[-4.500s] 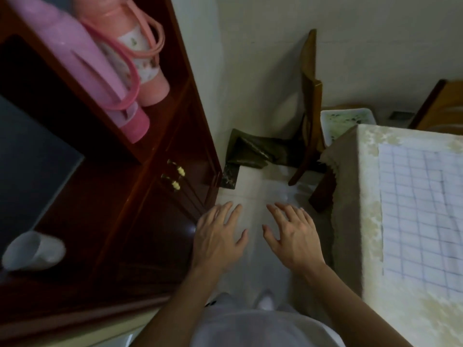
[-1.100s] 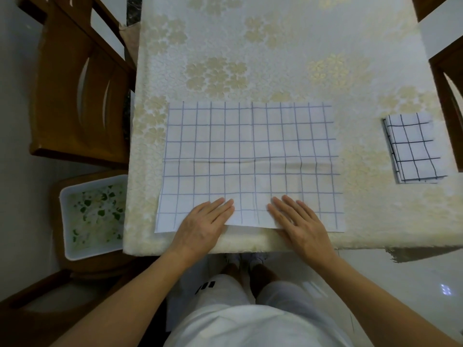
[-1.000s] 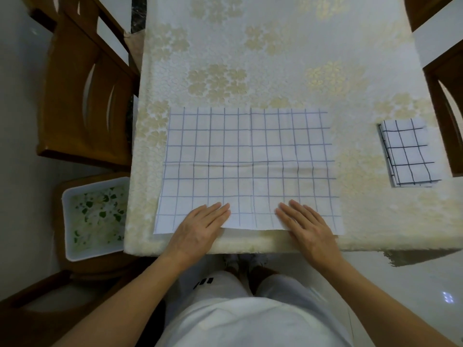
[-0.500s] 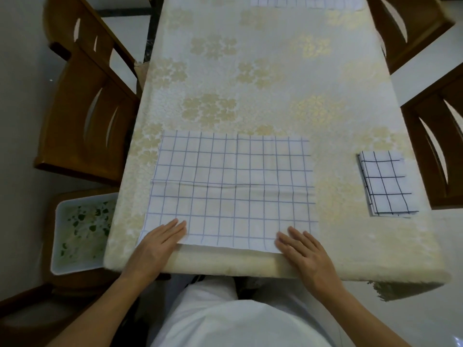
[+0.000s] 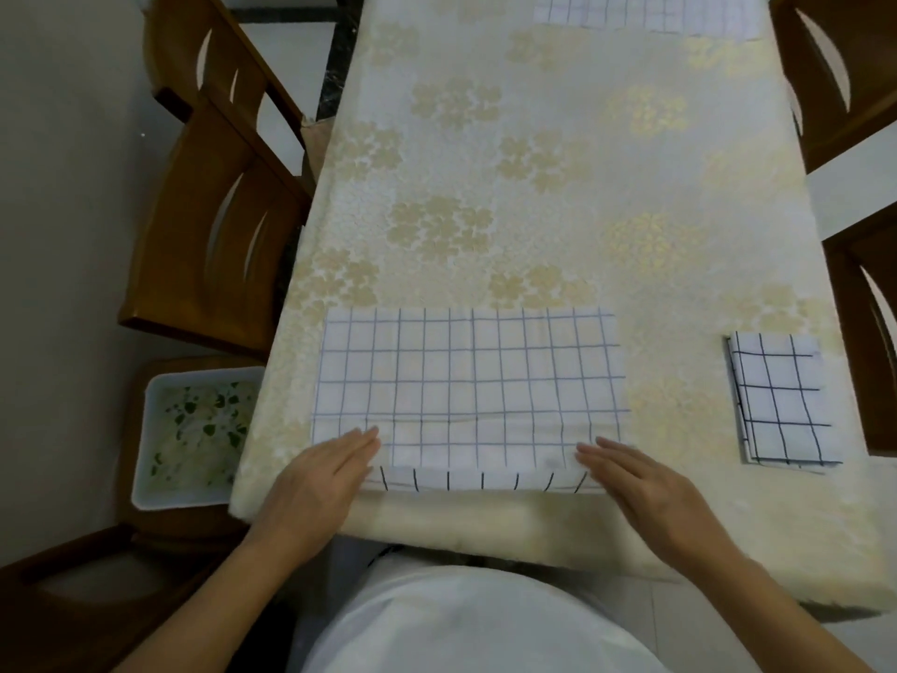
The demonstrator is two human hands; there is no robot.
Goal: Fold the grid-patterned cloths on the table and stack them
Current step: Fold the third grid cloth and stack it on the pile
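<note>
A large white cloth with a thin blue grid (image 5: 466,381) lies spread at the near edge of the table (image 5: 485,187). Its near edge is lifted and turned over into a narrow strip. My left hand (image 5: 320,483) holds the near left corner, fingers flat on top and thumb hidden beneath. At the near right corner my right hand (image 5: 640,483) grips the same way. A small folded cloth with a darker grid (image 5: 776,400) rests to the right, apart from both hands. Another grid cloth (image 5: 645,12) lies flat at the far end.
The table wears a cream floral cover. Wooden chairs stand at the left (image 5: 208,225) and the right (image 5: 869,332). A white tray with green bits (image 5: 194,429) sits on a stool by the near left corner.
My hands slid apart from the middle of the near edge to its two corners. The near edge has come up off the table and curled over. The view tilted to show the table's far end.
</note>
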